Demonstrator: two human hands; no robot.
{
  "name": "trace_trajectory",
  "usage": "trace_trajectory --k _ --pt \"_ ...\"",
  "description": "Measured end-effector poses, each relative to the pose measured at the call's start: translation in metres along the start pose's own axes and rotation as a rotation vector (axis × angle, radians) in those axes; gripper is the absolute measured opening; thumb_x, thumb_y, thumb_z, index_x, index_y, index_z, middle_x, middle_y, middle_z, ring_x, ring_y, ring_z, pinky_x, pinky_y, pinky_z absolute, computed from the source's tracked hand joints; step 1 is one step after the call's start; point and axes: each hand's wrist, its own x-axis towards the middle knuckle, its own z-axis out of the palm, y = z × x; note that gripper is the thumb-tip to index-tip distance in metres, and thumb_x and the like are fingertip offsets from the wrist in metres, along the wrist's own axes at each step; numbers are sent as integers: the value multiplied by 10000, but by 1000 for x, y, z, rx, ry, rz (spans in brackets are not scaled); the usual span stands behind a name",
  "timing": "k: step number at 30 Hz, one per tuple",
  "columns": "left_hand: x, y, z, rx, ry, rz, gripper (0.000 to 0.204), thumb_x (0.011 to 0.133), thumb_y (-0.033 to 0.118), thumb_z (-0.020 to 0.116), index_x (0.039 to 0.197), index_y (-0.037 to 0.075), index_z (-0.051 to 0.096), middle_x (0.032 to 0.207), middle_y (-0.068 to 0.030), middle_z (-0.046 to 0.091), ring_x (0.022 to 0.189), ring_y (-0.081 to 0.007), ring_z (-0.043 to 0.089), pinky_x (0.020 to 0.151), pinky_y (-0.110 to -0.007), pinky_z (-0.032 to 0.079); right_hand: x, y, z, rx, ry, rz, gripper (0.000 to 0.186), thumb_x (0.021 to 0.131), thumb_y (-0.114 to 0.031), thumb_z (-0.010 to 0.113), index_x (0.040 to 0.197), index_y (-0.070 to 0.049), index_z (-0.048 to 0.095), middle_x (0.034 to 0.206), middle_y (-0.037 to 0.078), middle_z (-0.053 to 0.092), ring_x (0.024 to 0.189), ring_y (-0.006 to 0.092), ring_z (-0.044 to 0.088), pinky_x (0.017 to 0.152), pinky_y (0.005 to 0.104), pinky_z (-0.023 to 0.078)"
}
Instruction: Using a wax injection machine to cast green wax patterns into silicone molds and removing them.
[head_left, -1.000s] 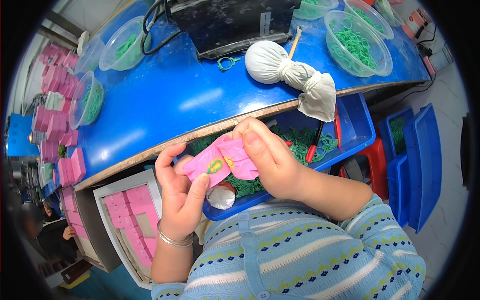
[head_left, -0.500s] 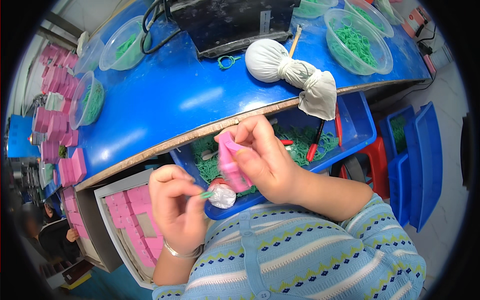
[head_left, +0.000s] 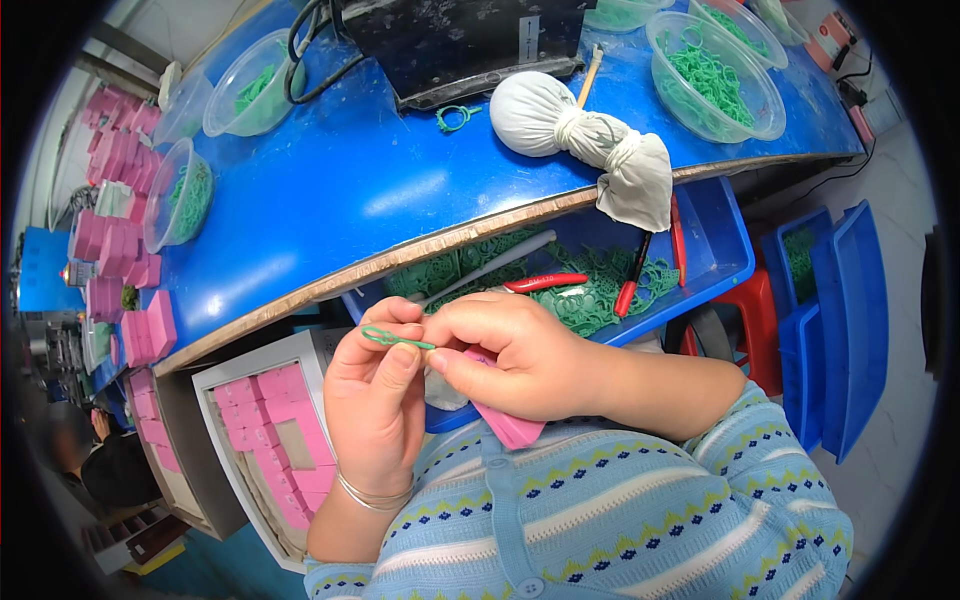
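Observation:
My left hand [head_left: 375,405] pinches a small green wax-like loop with a stem [head_left: 392,340] between thumb and fingers. Close against it, my right hand [head_left: 515,355] has thumb and forefinger at the stem's right end. Tucked under the right hand's curled fingers is a pink rubber mould block [head_left: 512,428], its lower end sticking out toward my sweater; the hand covers the rest. Both hands are over the near side of a blue tray [head_left: 718,262] full of green loops [head_left: 600,305]. A whitish wrapped lump [head_left: 447,390] in the tray is mostly hidden behind the hands.
In the tray lie a red-handled tool [head_left: 546,283], a pale stick [head_left: 490,268] and a red-capped pen [head_left: 630,285]. A tied white cloth bag [head_left: 585,135] rests at the blue table's [head_left: 330,225] edge. Pink blocks fill a box [head_left: 225,440] at left; a person [head_left: 115,465] sits beyond.
My hands have come together, and the green loop now meets the right fingertips. The pink block has swung down from the right fingertips into that palm. More of the tray's tools show.

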Motion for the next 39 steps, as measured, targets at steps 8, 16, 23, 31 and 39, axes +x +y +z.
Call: trace_trajectory --k 8,16,23,31,39 --pt "-1 -5 7 359 73 197 79 822 45 595 894 16 580 1024 -82 503 925 -156 497 811 -281 424 -5 7 3 -141 69 -107 123 793 -140 534 756 -23 534 689 129 541 641 298 538 562 385 422" --pt "1 -8 10 612 79 380 51 801 17 602 846 20 578 970 -74 503 940 -169 478 838 -293 386 -6 7 5 -168 90 -128 129 792 -133 533 732 -20 531 664 128 534 619 297 539 539 393 416" --pt "10 -7 6 1066 12 747 135 735 -14 618 862 23 590 898 -88 542 828 -216 530 746 -312 434 -7 16 7 304 17 136 180 839 -137 481 713 -16 523 648 79 531 577 196 515 515 316 406" --pt "61 55 -35 1487 252 1123 99 794 -64 533 871 -14 570 840 -129 610 728 -249 584 627 -335 466 -11 55 2 1193 48 842 515 929 -484 329 683 -62 493 519 48 451 413 126 402 387 257 322" --pt "93 116 -65 1744 404 953 408 773 118 635 1150 8 527 1089 -109 519 895 -202 491 711 -304 420 -19 59 -4 1319 160 842 524 902 -561 301 765 -84 469 649 51 447 527 158 434 462 276 360"
